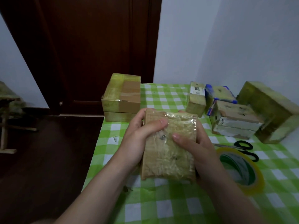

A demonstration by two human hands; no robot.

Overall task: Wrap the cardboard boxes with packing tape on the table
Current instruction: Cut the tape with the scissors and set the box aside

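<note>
At the back left corner of the green-and-white checked bench (178,207), a large brown cardboard box partly covered in yellowish tape (123,97) sits on a flatter taped one, its right half showing bare card.

In the foreground, a person's left hand (139,133) grips the left edge of a small flat cardboard box wrapped in wrinkled clear tape (168,157). The fingers (137,117) curl round its far side and the thumb presses its upper face. The box is held tilted just above the front of the bench, between both hands. The right hand (195,147) grips the opposite edge the same way, thumb on the face and fingers out of sight behind.

The step looks like pressing the tape down. The film is heavily creased, so it would pay to rub the thumbs from the middle out to the edges, then turn the box to check for bare card. Laying it flat on the bench would give firmer pressure.

Further right stands a row of taped boxes:

- a narrow upright box with a white printed label (196,97)
- a blue-edged carton (221,94)
- a box with white labels on its side (234,122)
- a big tape-covered block leaning at the far right (271,110)

All the printing is too small to read, and no brand can be made out.

In front of them lie black-handled scissors (246,147) and a wide roll of yellowish clear packing tape with a green core (258,180), just beside the right wrist.
</note>
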